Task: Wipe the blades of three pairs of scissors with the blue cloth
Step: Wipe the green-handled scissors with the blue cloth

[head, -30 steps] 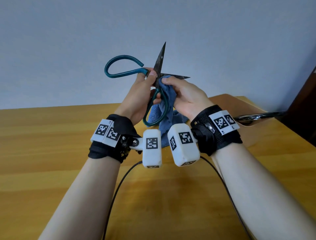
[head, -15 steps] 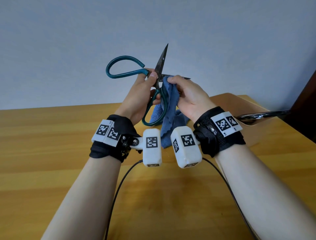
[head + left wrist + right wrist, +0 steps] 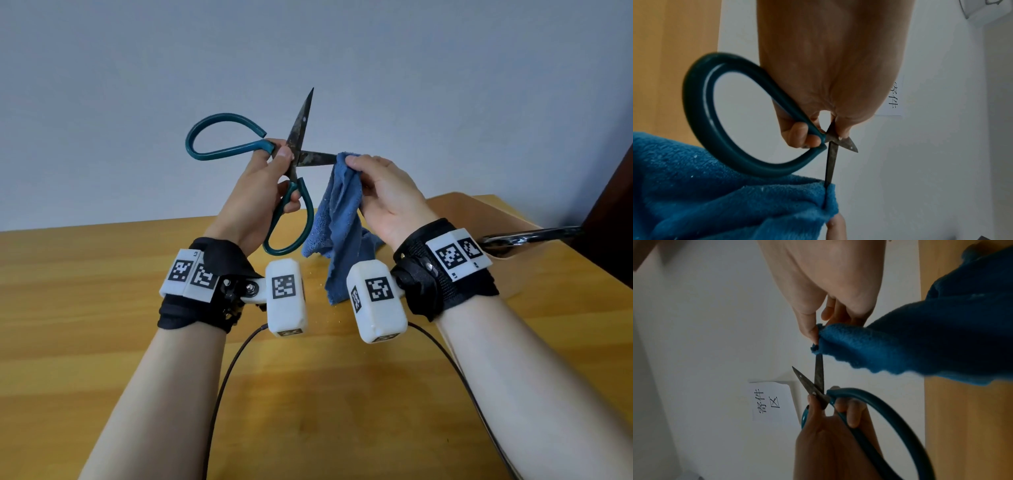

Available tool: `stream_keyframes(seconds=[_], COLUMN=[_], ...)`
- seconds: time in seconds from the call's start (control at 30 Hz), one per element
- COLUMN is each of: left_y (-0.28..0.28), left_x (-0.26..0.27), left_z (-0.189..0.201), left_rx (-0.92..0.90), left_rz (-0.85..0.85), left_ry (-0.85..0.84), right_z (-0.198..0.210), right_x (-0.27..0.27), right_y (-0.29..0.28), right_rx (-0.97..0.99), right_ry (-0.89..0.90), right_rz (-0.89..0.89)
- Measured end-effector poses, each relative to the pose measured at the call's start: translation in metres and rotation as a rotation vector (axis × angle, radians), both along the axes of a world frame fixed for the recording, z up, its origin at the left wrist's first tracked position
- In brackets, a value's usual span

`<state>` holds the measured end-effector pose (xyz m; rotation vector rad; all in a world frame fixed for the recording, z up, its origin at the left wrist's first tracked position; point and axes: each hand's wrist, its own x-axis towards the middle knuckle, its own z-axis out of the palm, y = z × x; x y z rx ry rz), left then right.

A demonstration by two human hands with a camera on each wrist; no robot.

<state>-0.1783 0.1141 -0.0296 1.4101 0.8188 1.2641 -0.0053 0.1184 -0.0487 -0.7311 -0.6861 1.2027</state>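
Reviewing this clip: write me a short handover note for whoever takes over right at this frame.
Left hand: grips the green-handled scissors near the pivot, blades spread open, held above the table.
Right hand: pinches the blue cloth around the tip end of the sideways blade.
Upright blade: bare, spotted dark.
A second, metal pair lies at the table's right edge. No third pair is in view.
Done: cannot tell beyond this stroke.
Left: the upright blade, then the other pairs.
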Motion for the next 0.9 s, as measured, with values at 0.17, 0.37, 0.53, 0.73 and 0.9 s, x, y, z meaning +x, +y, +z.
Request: stream_keyframes(seconds=[0.17,0.37,0.53,0.73,0.9], left_y=[0.001,0.006,0.006,-0.003,-0.007], left_x=[0.004,-0.018,-0.046,-0.035,-0.024], left_z=[-0.003,0.002,0.004,0.005,0.006], left_rx=[-0.006,0.005,0.024,0.079,0.108], left_rz=[0.0,0.056,0.034,-0.051,-0.088], left_ry=[0.029,0.02,0.155,0.366,0.418], right_z=[-0.001,0.012,0.014,0.009,0.001], right_x=[0.001,0.024,0.031,0.0,-0.022], right_y=[-0.004,-0.006,-0.014,-0.02,-0.02], right_rx=[0.0,-0.01,0.045,0.061,0.066], right_ry=[-0.036,-0.001,-0.136,-0.392,-0.481], right_rz=[-0.02,-0.138,0.03,0.162,0.161])
